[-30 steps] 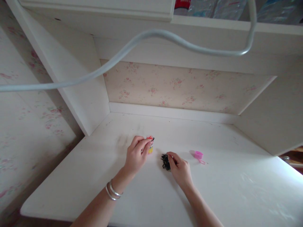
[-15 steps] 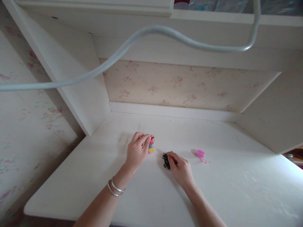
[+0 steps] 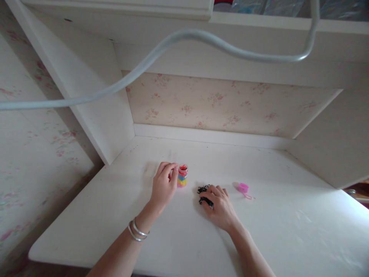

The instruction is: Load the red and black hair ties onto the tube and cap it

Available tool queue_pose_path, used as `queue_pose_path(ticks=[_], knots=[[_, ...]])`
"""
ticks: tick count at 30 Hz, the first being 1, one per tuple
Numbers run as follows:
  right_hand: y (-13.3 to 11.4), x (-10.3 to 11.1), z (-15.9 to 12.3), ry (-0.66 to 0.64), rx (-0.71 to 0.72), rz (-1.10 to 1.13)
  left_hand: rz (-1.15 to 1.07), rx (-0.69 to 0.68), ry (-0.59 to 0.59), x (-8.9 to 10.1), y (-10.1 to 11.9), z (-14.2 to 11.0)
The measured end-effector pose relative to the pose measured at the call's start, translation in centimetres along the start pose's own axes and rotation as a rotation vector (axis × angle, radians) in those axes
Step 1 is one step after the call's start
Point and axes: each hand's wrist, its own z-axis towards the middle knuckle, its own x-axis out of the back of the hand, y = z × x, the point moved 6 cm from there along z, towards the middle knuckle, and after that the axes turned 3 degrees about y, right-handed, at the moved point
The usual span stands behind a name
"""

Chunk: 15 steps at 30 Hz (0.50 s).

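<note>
A small clear jar [image 3: 182, 177] stands upright and uncapped, with small elastic bands in red, blue, yellow and pink layers; some dark ones show at its mouth. My left hand [image 3: 164, 182] is at its left side, thumb and forefinger nearly together by the rim. Whether they touch the jar or hold something small, I cannot tell. To the right lies a pile of black elastic bands [image 3: 203, 188] on the desk. My right hand [image 3: 220, 206] is curled over the pile, thumb and fingers closed around part of it.
A pink lid with a loop [image 3: 243, 187] lies right of my right hand on the white desk [image 3: 161, 250]. A pale cable [image 3: 196, 35] hangs across the upper view, below a shelf [image 3: 121, 9]. Side panels and papered walls enclose the desk.
My left hand has drawn slightly left from the jar's mouth, leaving the rim in view. My right hand has gone from a fingertip pinch to a wider grasp over the black bands.
</note>
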Motion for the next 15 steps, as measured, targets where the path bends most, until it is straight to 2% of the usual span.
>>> queue_pose_path(ticks=[5, 15], knots=[[-0.3, -0.4, -0.2, -0.058, 0.028, -0.067, -0.001, 0.032, -0.013, -0.2, -0.4, -0.1], [-0.4, -0.3, -0.1, -0.022, 0.06, -0.07, 0.037, 0.059, -0.11, -1.2, -1.3, -0.9]])
